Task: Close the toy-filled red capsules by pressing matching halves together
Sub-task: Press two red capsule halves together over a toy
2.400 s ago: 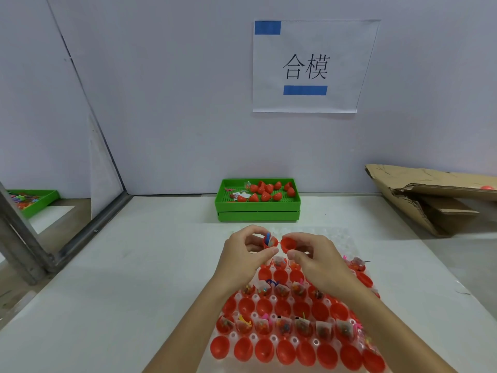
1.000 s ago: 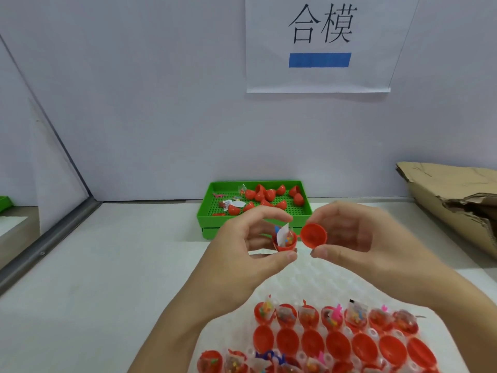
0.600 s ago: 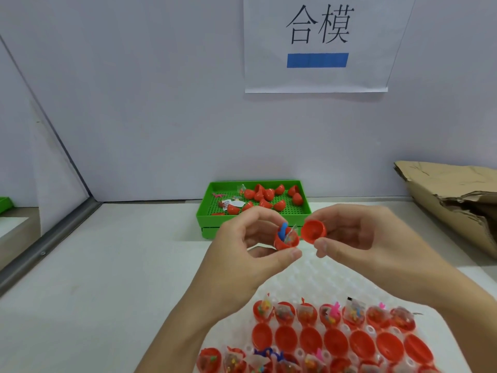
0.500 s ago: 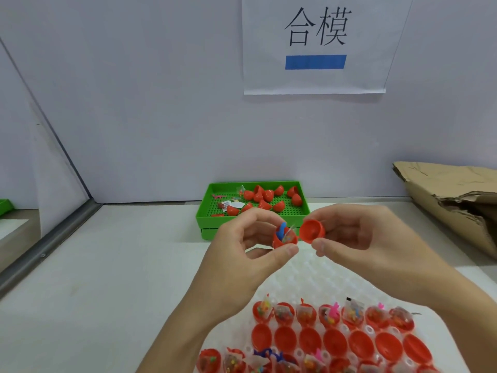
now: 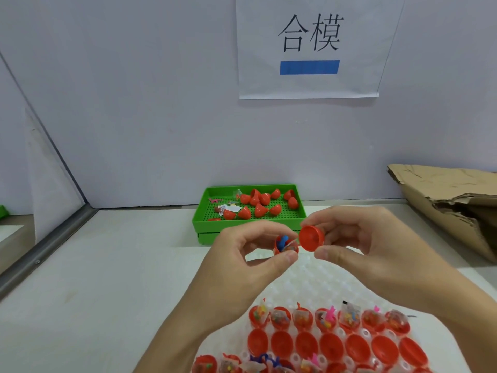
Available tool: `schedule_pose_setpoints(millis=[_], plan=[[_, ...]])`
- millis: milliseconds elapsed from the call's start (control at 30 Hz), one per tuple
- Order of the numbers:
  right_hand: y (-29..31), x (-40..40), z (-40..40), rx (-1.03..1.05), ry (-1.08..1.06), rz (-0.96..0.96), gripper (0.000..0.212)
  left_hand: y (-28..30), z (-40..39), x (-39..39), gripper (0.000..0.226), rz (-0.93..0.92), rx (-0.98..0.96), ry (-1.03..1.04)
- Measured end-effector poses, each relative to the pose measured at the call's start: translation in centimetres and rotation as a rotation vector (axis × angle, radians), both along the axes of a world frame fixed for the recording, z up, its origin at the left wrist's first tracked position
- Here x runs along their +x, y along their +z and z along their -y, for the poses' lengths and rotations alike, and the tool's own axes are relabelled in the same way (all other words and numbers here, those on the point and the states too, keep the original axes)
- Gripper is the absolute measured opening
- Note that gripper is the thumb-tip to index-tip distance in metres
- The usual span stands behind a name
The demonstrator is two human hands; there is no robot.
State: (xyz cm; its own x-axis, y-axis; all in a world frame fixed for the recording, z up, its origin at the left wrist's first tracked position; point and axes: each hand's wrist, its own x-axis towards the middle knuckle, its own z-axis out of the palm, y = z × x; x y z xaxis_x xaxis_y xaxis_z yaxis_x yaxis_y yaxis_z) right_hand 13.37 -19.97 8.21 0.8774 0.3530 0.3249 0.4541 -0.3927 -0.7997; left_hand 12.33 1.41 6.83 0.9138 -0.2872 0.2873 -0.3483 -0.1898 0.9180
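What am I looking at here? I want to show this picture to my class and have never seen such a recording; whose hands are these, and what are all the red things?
The one picture comes from a camera worn on a person's head, looking down at a white table. The left hand pinches a red capsule half with a toy inside. The right hand pinches an empty red half beside it; the two are not yet joined. Nearer the person, a clear tray holds rows of filled and empty halves. Farther back a green tray holds red capsules. Torn cardboard lies on the right.
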Motion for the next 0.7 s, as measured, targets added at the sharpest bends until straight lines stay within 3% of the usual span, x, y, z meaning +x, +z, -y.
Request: schedule_pose_setpoints(millis=[700], plan=[[0.1,-0.2,-0.4,-0.016,-0.056,0.051,0.028,0.1,1.0,-0.7,0.028,0.070,0.029,0.144]])
